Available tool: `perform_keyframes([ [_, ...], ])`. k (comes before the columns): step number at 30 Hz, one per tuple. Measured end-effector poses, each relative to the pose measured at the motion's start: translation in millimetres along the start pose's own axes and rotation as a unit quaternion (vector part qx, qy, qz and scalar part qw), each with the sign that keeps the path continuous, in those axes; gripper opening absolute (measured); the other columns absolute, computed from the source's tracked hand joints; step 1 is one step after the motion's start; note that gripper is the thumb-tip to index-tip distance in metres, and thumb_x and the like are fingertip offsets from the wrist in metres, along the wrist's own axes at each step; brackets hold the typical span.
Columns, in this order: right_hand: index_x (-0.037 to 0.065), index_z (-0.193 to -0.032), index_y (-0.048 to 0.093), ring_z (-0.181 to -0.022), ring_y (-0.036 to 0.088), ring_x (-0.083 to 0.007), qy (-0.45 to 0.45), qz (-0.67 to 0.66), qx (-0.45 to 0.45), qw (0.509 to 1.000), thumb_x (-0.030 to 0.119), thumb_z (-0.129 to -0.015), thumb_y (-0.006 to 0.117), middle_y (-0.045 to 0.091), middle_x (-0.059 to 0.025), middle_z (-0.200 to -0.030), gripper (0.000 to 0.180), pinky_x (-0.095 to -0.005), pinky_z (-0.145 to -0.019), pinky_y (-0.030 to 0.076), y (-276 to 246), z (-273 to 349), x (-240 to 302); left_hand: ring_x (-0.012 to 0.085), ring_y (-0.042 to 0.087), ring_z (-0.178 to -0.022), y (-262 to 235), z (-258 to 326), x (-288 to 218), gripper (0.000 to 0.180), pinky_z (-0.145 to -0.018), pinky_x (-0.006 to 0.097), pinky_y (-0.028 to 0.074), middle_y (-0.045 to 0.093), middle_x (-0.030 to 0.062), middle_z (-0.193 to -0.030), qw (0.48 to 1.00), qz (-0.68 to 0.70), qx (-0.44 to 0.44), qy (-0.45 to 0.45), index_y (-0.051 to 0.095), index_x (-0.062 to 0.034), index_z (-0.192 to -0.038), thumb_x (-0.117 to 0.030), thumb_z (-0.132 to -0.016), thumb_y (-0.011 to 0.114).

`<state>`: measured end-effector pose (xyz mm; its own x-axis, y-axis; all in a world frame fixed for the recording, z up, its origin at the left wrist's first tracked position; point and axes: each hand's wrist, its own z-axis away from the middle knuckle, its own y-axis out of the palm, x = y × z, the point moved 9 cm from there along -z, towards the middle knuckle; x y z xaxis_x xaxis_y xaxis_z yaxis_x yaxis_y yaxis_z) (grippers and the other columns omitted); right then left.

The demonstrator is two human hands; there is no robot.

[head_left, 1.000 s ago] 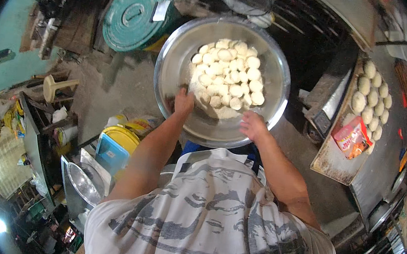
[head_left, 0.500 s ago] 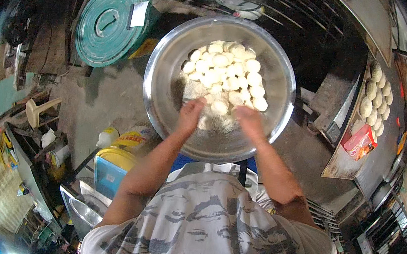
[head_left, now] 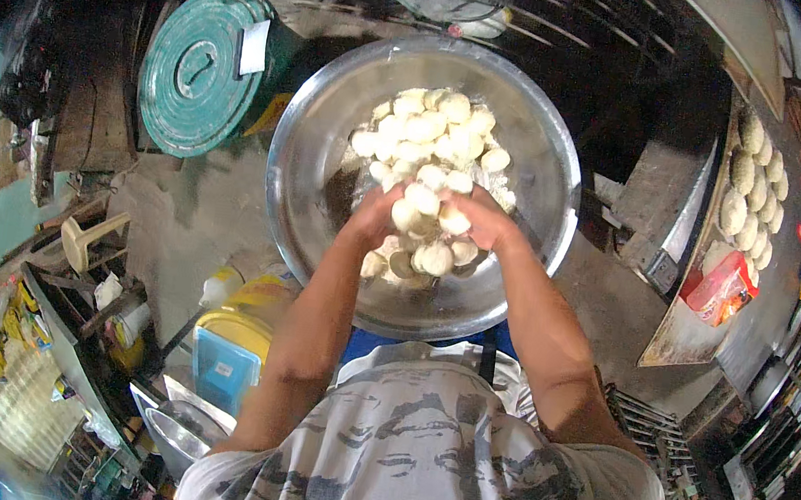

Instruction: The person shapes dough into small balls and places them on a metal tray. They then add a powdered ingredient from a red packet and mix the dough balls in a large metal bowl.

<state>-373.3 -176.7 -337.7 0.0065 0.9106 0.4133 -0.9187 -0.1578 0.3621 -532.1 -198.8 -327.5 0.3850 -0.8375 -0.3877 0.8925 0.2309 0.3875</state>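
Dough balls (head_left: 423, 198) sit cupped between your hands, a small clutch of pale rounds lifted just above the heap in the steel bowl (head_left: 527, 264). Your left hand (head_left: 373, 215) curls under them from one side, and your right hand (head_left: 488, 222) closes in from the other. Both are grasping loosely, fingers bent round the pieces, not clenched tight. More balls lie just beyond your fingertips toward the far wall of the bowl, and a few rest right beneath your palms on a floury patch of the bottom.

By the look of it, you are mid-scoop: gathering and turning the pieces in the flour. The next move likely calls for a gentle grip, since soft dough would dent or stick together if squeezed, and for keeping your hands low over the bowl so anything that slips falls back in.

Well off to your right, a tray (head_left: 677, 341) holds two rows of similar pale rounds (head_left: 750, 196), with a red packet (head_left: 720, 286) at its near end. Beyond your left hand, well apart from the bowl, stands a green lidded bin (head_left: 198, 74). Nearer your left elbow are a yellow container (head_left: 262, 298) and a blue box (head_left: 224, 368), and farther left a small stool (head_left: 90, 239) on the floor.
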Motion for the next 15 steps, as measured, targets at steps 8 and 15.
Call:
perform_keyframes([
  [8,0.007,-0.137,0.059,-0.125,0.056,-0.0233,-0.319,0.307,-0.262,0.858,0.018,-0.089,0.074,0.061,-0.0115,-0.136,0.051,-0.0358,-0.106,0.043,-71.4,63.3,113.9,0.0256,0.055,-0.125,-17.7,64.1,-99.5,0.083,-0.103,0.038,0.047,0.052,0.0181,-0.142,0.905,-0.237,-0.156,0.318,0.037,0.0053,-0.148,-0.032,-0.087,0.079],
  [15,0.003,-0.138,0.055,-0.117,0.062,-0.0253,-0.051,-0.258,-0.06,0.963,0.062,-0.093,0.06,0.066,-0.0129,-0.126,0.075,-0.0361,-0.101,0.047,-60.7,-100.4,41.0,0.0255,0.059,-0.113,-85.5,-71.1,-72.2,0.084,-0.097,0.036,0.047,0.056,0.013,-0.136,0.98,0.057,-0.14,0.132,0.041,-0.0017,-0.147,-0.053,-0.087,0.072],
])
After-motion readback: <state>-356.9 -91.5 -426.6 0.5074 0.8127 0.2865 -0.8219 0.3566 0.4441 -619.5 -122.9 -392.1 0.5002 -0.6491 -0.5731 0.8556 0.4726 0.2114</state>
